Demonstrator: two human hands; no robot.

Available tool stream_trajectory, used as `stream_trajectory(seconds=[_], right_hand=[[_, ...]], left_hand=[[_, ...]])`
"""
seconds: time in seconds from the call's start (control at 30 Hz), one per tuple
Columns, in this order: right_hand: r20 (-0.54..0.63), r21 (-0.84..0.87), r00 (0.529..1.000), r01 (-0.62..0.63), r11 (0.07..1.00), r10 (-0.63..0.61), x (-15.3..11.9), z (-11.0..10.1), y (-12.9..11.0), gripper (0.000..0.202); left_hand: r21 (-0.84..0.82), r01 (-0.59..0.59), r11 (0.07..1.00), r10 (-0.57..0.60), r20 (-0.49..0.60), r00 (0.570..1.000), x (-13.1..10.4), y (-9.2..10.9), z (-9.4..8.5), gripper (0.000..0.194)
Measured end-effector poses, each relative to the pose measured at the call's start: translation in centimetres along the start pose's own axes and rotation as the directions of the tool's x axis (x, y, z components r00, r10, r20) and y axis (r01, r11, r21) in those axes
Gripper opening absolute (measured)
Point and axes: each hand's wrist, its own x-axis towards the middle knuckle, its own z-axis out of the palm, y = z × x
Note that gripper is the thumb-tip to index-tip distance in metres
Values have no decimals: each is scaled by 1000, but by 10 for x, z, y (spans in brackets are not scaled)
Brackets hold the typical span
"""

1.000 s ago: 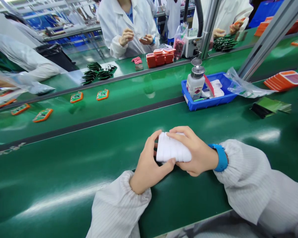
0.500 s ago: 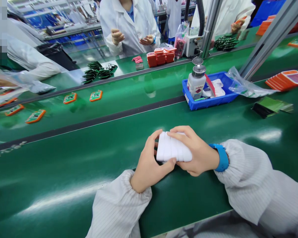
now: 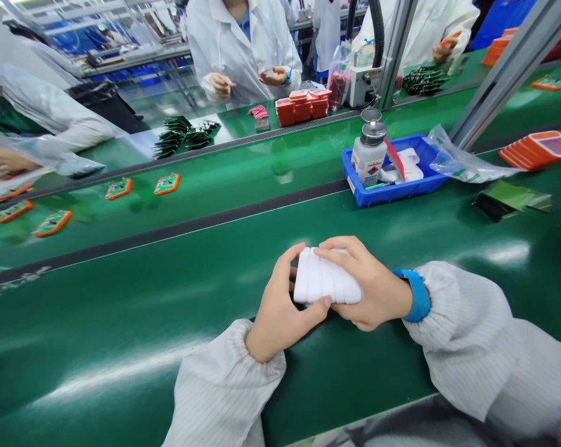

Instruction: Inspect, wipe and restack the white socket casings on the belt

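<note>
Between my hands is a row of white plastic covers [image 3: 325, 279], pressed together side by side, their rounded edges facing me. My left hand [image 3: 284, 304] closes on the left end, thumb along the near lower edge and fingers behind. Wrapped over the right end, my right hand [image 3: 368, 282] has its fingers on top and its thumb side underneath. A blue wrist strap [image 3: 416, 295] circles my right wrist. Both hands are just above the green work surface [image 3: 168, 323]. The undersides of the covers are hidden.
Beyond my hands stands a blue tray [image 3: 387, 196] with a dispenser bottle [image 3: 369, 152]. Orange-framed circuit boards [image 3: 167, 183] lie on the conveyor belt [image 3: 243, 180]. Stacked orange frames [image 3: 536, 151] and green-black sheets [image 3: 510, 202] are at right. Co-workers in white coats [image 3: 243, 49] work across the belt.
The orange-framed boards on the belt have shifted left. The co-worker opposite has lowered one hand. My hands and the white covers look almost unmoved.
</note>
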Motion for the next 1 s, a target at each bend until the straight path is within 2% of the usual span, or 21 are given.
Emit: stream_trajectory(seconds=[0.3, 0.4, 0.5, 0.6, 0.9, 1.0], right_hand=[[-2, -9, 1000, -1, 1000, 1, 1, 0, 0, 71], [1, -14, 1000, -6, 1000, 6, 1, 0, 0, 71], [-5, -13, 1000, -6, 1000, 6, 2, 1, -1, 71], [-8, -11, 1000, 3, 1000, -3, 2, 2, -2, 71], [-17, -13, 999, -28, 1000, 28, 0, 1, 0, 79], [-25, -17, 999, -25, 1000, 24, 0, 1, 0, 78]], left_hand=[[26, 1, 1000, -1, -16, 1000, -1, 0, 0, 72], [115, -24, 993, 29, -44, 999, -2, -2, 3, 71], [238, -57, 970, 82, -97, 992, -3, -5, 6, 56], [331, -41, 943, 95, -148, 984, -4, -7, 9, 46], [484, -98, 869, 156, -80, 984, -12, -1, 13, 69], [502, -120, 856, 184, -80, 980, -13, 1, 14, 69]])
